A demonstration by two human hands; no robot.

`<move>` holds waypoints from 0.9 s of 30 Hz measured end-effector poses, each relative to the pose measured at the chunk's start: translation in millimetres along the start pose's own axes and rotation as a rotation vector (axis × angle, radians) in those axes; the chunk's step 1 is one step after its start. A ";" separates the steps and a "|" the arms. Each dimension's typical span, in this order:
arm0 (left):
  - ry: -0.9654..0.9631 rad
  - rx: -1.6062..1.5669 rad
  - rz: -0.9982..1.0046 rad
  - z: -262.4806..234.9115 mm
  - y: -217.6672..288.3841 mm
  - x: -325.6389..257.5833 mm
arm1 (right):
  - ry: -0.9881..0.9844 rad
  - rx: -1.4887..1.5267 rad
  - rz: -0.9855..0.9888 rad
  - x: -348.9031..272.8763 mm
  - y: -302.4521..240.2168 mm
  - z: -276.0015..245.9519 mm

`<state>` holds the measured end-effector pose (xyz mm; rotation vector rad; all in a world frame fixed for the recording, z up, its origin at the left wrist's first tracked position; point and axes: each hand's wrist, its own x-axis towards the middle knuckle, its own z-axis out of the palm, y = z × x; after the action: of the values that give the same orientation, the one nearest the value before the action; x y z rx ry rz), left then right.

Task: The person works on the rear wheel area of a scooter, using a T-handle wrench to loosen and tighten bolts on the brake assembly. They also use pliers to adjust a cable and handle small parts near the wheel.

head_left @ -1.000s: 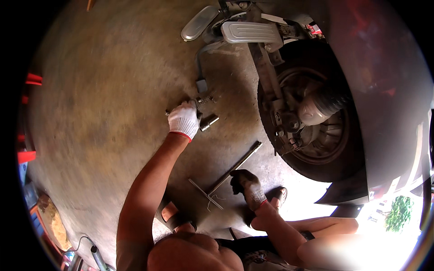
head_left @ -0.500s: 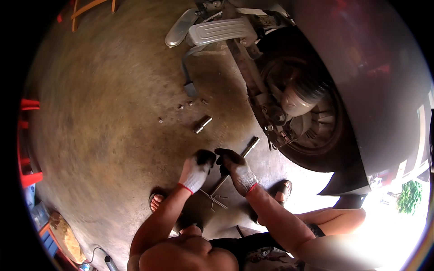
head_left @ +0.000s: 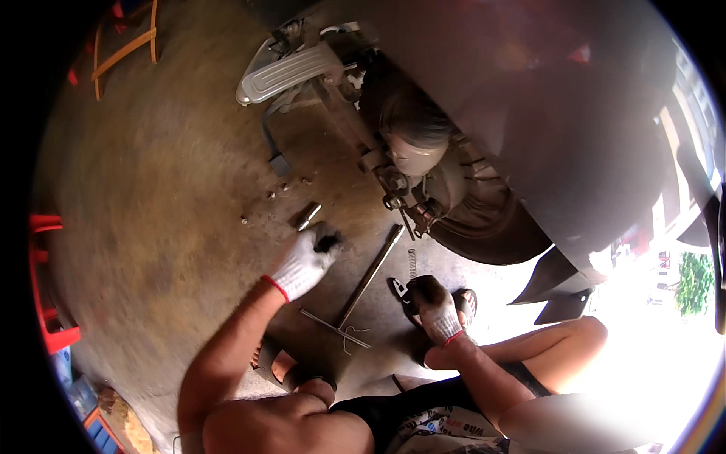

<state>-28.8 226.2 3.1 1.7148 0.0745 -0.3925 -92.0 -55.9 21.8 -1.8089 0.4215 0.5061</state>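
My left hand [head_left: 302,259], in a white knit glove with dark fingers, hovers just below a short metal socket [head_left: 308,216] on the floor. Its fingers are curled, and whatever they hold is hidden. My right hand [head_left: 436,304], gloved alike, is closed beside my right foot. A thin coil spring [head_left: 412,263] sticks up from its fingers, and a small pale metal piece [head_left: 400,288] shows beside them; I cannot tell whether that piece is held. Between the hands lies a long T-handled wrench [head_left: 368,280], with a thin bent wire [head_left: 352,337] across its handle.
Ahead to the right stands a motor vehicle with a dark wheel [head_left: 484,219], a dark body panel [head_left: 560,144] and a silver ribbed footrest [head_left: 295,72]. Several small nuts or bolts [head_left: 283,187] lie near the socket. A red plastic chair [head_left: 47,287] is at the far left.
My hands, close together before, have parted: the left toward the socket, the right toward my right foot. The spring and pale piece have come into sight. The whole view has shifted.
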 end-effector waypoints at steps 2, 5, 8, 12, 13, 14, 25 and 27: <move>-0.032 0.193 0.037 -21.6 35.8 2.0 | 0.001 -0.052 -0.010 2.2 -1.6 -1.2; -0.144 0.439 0.199 -48.0 93.0 -5.4 | -0.003 -0.107 -0.067 9.5 -1.7 -7.5; -0.302 0.784 0.049 -53.6 148.5 -17.5 | -0.023 0.117 -0.016 9.9 -6.5 -13.4; -0.518 1.385 -0.084 -40.3 169.0 -24.8 | 0.001 0.182 0.012 7.5 -23.8 -10.4; -0.551 1.459 -0.167 -30.8 171.0 -20.5 | 0.020 0.143 -0.013 6.7 -24.9 -9.9; -0.583 1.531 -0.250 -20.4 172.9 -14.1 | 0.036 0.136 -0.042 7.4 -24.3 -10.9; 0.148 -0.648 -0.243 122.8 13.3 37.2 | 0.149 0.465 -0.219 47.1 -4.7 12.1; 0.147 -0.988 -0.198 135.9 0.9 36.7 | 0.139 0.497 -0.235 57.4 -9.7 19.2</move>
<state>-23.6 88.3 -24.6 0.7537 0.4683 -0.2944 -41.0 -36.5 -6.1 -1.3890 0.3827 0.0960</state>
